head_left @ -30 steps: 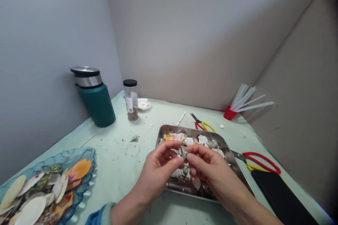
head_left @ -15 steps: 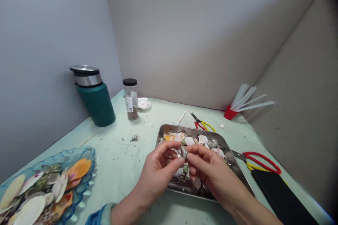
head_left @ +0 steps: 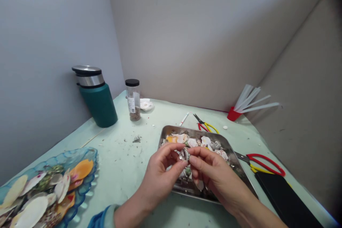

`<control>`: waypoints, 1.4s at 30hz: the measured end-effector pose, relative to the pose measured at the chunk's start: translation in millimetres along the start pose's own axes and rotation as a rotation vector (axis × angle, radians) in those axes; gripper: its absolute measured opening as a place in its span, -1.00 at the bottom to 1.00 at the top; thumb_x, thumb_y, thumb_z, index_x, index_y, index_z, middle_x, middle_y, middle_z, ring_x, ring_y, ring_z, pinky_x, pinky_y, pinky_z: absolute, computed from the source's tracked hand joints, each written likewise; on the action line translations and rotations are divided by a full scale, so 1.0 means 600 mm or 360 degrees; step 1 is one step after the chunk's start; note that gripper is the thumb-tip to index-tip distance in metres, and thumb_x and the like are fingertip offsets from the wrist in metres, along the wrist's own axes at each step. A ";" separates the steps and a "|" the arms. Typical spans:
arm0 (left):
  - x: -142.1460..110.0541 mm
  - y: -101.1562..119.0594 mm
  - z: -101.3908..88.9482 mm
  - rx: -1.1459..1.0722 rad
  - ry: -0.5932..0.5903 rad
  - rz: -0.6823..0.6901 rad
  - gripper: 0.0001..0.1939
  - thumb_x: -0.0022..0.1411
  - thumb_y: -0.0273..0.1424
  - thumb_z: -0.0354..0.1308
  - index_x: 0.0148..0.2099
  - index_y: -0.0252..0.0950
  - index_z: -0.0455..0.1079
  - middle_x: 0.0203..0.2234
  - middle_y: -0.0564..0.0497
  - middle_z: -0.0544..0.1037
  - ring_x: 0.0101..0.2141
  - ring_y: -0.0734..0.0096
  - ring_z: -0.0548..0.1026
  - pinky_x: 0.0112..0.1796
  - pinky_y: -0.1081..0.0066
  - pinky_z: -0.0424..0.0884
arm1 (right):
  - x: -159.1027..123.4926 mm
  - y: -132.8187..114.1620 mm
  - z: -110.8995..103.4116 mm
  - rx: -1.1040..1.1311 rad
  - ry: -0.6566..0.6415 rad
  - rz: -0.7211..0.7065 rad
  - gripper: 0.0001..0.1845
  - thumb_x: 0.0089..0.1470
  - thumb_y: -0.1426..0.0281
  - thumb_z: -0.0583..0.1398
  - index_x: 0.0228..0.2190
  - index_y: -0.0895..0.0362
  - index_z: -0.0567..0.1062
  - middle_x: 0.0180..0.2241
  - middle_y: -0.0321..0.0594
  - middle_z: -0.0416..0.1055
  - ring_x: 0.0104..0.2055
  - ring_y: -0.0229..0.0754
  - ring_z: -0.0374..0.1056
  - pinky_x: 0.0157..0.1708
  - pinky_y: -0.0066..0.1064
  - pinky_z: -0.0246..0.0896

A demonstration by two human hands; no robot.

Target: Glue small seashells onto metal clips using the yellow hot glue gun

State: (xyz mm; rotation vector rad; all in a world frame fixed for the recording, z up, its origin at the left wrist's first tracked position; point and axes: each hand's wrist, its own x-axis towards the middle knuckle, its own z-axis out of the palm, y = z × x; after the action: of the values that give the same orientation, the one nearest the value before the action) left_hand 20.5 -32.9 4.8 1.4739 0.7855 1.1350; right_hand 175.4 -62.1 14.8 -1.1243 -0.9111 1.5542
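Observation:
A small grey-and-white seashell (head_left: 184,154) is pinched between the fingertips of both hands. My left hand (head_left: 167,165) grips it from the left with thumb and forefinger, and my right hand (head_left: 207,165) holds its other side. Just beneath them lies a metal tray (head_left: 197,196) with several shells in it, among them an orange one (head_left: 172,139) and white ones (head_left: 205,141). My fingers hide part of the held shell and the middle of the tray.
At the left stands a blue scalloped dish (head_left: 92,155) of shells. Behind it are a teal bottle (head_left: 98,103) and a black-lidded jar (head_left: 133,99). Red-and-yellow scissors (head_left: 265,164), a black phone-like slab (head_left: 285,196), small cutters (head_left: 204,124) and a red cup (head_left: 233,114) of white sticks lie rightward.
Both hands stay nearly in place over the tray, still holding the shell. The whole view shifts very slightly, and the shell appears turned a little.

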 end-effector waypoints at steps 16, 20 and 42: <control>0.000 -0.012 -0.006 0.0166 -0.0040 0.0179 -0.66 0.13 -0.49 0.18 -0.01 -0.23 0.45 -0.16 -0.09 0.43 -0.26 0.34 0.47 -0.28 0.39 0.42 | 0.002 0.006 -0.002 0.0225 -0.0239 0.0062 -0.78 0.04 0.31 0.28 -0.31 0.21 0.47 -0.63 -0.36 0.35 -0.64 -0.41 0.22 -0.61 -0.58 0.18; -0.001 -0.008 -0.005 0.0200 -0.0062 0.0185 -0.67 0.13 -0.48 0.18 -0.02 -0.24 0.46 -0.16 -0.09 0.43 -0.27 0.35 0.47 -0.29 0.41 0.42 | 0.002 0.008 -0.002 0.0247 -0.0248 0.0056 -0.80 0.03 0.31 0.28 -0.36 0.21 0.47 -0.65 -0.35 0.35 -0.65 -0.41 0.22 -0.62 -0.59 0.17; 0.001 -0.005 -0.008 0.0040 -0.0072 0.0091 -0.72 0.17 -0.43 0.17 -0.04 -0.24 0.48 -0.09 -0.11 0.46 -0.11 0.27 0.46 -0.17 0.40 0.41 | 0.001 0.003 0.001 0.0440 -0.0257 0.0104 -0.82 0.00 0.33 0.31 -0.42 0.20 0.49 -0.65 -0.36 0.29 -0.65 -0.44 0.12 -0.64 -0.60 0.06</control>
State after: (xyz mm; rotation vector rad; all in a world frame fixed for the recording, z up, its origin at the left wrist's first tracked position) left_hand 16.7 -29.9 2.2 1.5464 0.7330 1.1340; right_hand 174.0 -62.1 13.2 -0.8488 -0.7422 1.7830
